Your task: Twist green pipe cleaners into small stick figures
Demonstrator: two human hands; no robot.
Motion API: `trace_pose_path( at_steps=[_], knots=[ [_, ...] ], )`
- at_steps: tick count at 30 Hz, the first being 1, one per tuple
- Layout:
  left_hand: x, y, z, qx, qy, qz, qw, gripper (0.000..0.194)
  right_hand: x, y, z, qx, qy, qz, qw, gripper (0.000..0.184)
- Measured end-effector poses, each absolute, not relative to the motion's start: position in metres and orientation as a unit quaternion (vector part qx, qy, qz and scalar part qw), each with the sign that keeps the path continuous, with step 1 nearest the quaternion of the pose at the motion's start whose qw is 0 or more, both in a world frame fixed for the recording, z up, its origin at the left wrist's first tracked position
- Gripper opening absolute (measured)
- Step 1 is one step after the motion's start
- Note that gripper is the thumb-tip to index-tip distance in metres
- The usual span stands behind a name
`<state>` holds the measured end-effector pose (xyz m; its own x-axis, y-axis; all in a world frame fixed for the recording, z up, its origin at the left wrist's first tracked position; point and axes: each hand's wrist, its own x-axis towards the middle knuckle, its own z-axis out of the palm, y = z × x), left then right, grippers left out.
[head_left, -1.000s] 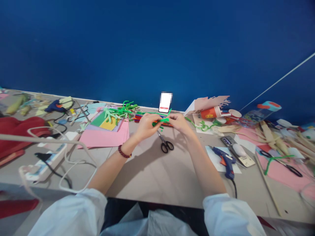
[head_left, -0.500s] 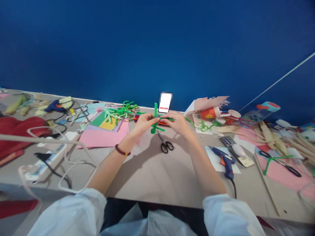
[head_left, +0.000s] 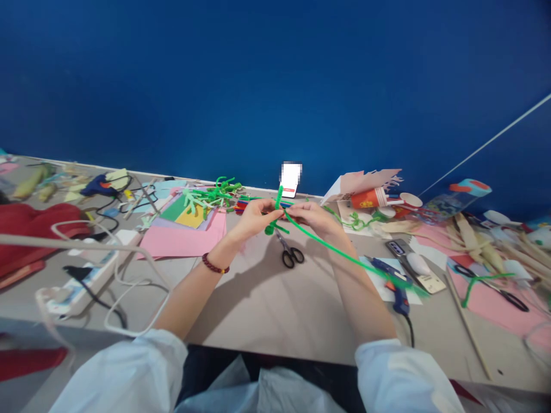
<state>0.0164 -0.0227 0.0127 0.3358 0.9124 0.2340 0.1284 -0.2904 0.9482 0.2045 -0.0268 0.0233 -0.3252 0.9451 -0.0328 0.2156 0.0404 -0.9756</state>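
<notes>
Between my two hands is a green pipe cleaner figure (head_left: 279,197), with an upright stem and short lower ends. My left hand (head_left: 260,217) pinches it from the left. My right hand (head_left: 313,217) pinches a long green pipe cleaner (head_left: 331,248) right beside it; this one runs down to the right across my right forearm, its far end blurred. Just below my fingers, black-handled scissors (head_left: 293,255) lie on the table with their blades pointing away. Behind my hands is a bundle of coloured pipe cleaners (head_left: 243,205), partly hidden.
A lit phone (head_left: 291,178) leans at the wall. To the left are coloured paper sheets (head_left: 181,241), green pipe cleaner pieces (head_left: 215,194) and a white power strip (head_left: 92,281). On the right lie a blue glue gun (head_left: 398,284), a red paper cup (head_left: 369,198) and a wooden stick (head_left: 467,327).
The long green pipe cleaner has swung into view over my right forearm. The upright stem has shifted slightly right and tilted, and my hands have moved a little closer together.
</notes>
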Motion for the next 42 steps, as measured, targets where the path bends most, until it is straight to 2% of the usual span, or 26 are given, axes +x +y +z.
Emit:
trace_pose_path(
  at_steps=[8, 10, 15, 19, 22, 24, 28, 31, 35, 37, 40, 42],
  knots=[
    [0.006, -0.017, 0.013, 0.609, 0.375, 0.434, 0.548, 0.020, 0.206, -0.033, 0.031, -0.372, -0.744, 0.429, 0.352, 0.025],
    [0.005, -0.017, 0.014, 0.606, 0.370, 0.430, 0.558, 0.020, 0.205, -0.032, 0.029, -0.385, -0.763, 0.370, 0.363, 0.021],
    [0.006, -0.017, 0.013, 0.606, 0.381, 0.421, 0.558, 0.022, 0.200, -0.028, 0.023, -0.408, -0.789, 0.201, 0.412, 0.017],
    [0.008, -0.016, 0.011, 0.614, 0.388, 0.428, 0.537, 0.022, 0.203, -0.026, 0.023, -0.413, -0.792, 0.122, 0.433, 0.035],
    [0.010, -0.016, 0.009, 0.625, 0.395, 0.431, 0.518, 0.022, 0.204, -0.027, 0.024, -0.418, -0.811, 0.087, 0.400, 0.025],
    [0.012, -0.017, 0.010, 0.635, 0.400, 0.428, 0.503, 0.022, 0.202, -0.028, 0.025, -0.418, -0.818, 0.078, 0.387, 0.014],
    [0.013, -0.021, 0.011, 0.668, 0.417, 0.421, 0.450, 0.024, 0.195, -0.027, 0.020, -0.442, -0.790, 0.109, 0.410, 0.020],
    [0.015, -0.023, 0.010, 0.686, 0.420, 0.422, 0.418, 0.023, 0.192, -0.023, 0.011, -0.476, -0.729, 0.220, 0.440, 0.015],
    [0.019, -0.022, 0.007, 0.697, 0.416, 0.433, 0.392, 0.022, 0.192, -0.018, 0.003, -0.479, -0.656, 0.382, 0.440, 0.022],
    [0.019, -0.022, 0.008, 0.692, 0.415, 0.442, 0.392, 0.021, 0.191, -0.019, 0.004, -0.474, -0.653, 0.372, 0.459, 0.018],
    [0.018, -0.022, 0.010, 0.671, 0.409, 0.453, 0.422, 0.020, 0.188, -0.025, 0.011, -0.463, -0.678, 0.277, 0.499, 0.015],
    [0.016, -0.021, 0.012, 0.652, 0.403, 0.460, 0.449, 0.019, 0.186, -0.030, 0.017, -0.452, -0.704, 0.237, 0.495, 0.011]
  ],
)
